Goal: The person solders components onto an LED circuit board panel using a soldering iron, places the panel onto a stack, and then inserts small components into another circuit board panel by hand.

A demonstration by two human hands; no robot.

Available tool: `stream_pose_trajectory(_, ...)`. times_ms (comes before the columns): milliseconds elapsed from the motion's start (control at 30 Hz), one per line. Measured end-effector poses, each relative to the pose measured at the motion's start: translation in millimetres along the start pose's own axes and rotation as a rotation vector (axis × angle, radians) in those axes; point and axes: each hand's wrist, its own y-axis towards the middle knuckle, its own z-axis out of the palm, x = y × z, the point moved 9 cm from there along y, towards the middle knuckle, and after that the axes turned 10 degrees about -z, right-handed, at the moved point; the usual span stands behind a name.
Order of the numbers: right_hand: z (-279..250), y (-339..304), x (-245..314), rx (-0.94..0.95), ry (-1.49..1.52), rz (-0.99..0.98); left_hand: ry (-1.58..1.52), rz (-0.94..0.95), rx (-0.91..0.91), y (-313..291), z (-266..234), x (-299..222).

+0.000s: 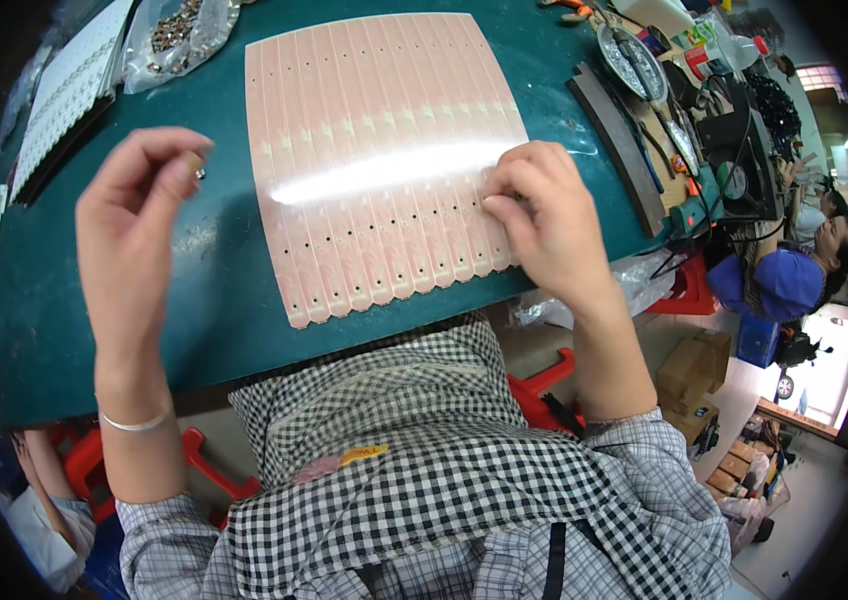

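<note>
Side by side on the green table lie several pale pink strips (374,215), forming one glossy sheet with rows of small dark holes and scalloped near ends. My left hand (139,205) is raised left of the strips, its fingers curled and closed. A tiny shiny metal piece (200,173) shows at its thumb and fingertips; its exact kind is too small to tell. Over the right edge of the strips, my right hand (549,215) has thumb and forefinger pinched near a hole. Anything between those fingertips is hidden.
A plastic bag of small metal parts (179,30) and a stack of white perforated sheets (69,85) lie at the far left. On the right are a dark curved bar (619,150), a metal dish (632,62), tools and a bottle (724,55). A co-worker (789,270) sits beyond.
</note>
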Motion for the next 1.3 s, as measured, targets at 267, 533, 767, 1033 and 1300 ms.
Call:
stream_pose_trajectory(267,-8,24,44,-0.108,0.720,0.053,-0.623,-0.402,0.279,-50,83,15)
stream_pose_trajectory(533,14,29,72,0.010,0.812,-0.025,-0.672,-0.434,0.414,-58,101,12)
stream_pose_trajectory(767,-2,21,35,0.055,0.347,0.036,0.712,0.313,-0.225,2,-2,0)
stream_pose_trajectory(1033,2,13,13,0.082,0.107,0.024,0.518,-0.032,-0.012,15,-7,50)
stream_pose_trajectory(1300,10,13,12,0.103,0.057,0.011,0.493,0.042,-0.049,-12,-1,24)
